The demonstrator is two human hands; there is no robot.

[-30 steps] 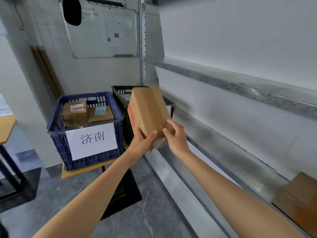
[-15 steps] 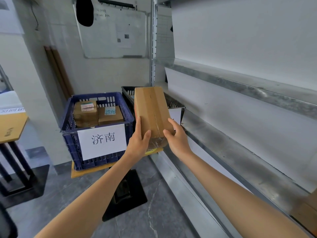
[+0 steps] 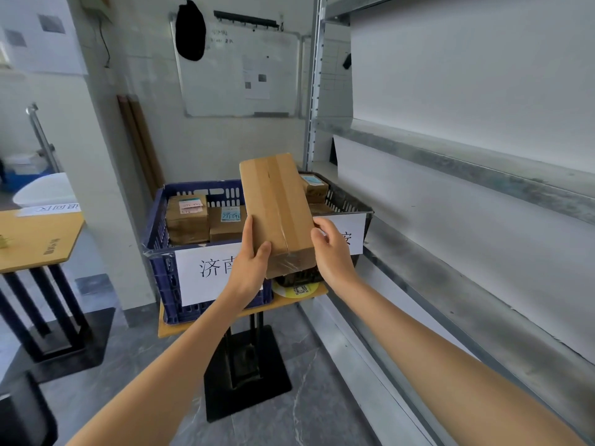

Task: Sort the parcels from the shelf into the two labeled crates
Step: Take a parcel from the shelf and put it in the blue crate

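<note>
Two hands grasping one oblong taped cardboard parcel [image 3: 277,214], left hand [image 3: 249,268] and right hand [image 3: 333,252] at its near end, slatted blue crate [image 3: 161,268] behind

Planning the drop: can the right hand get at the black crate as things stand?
Probably yes: the right hand sits just in front of the black crate, whose top is open. It is busy, though, gripping the parcel with the left hand.

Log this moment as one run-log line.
phase: cardboard parcel held, not yet crated | left hand: grips its near end | right hand: grips same end | blue crate: labeled parcels | black crate: more parcels
</note>
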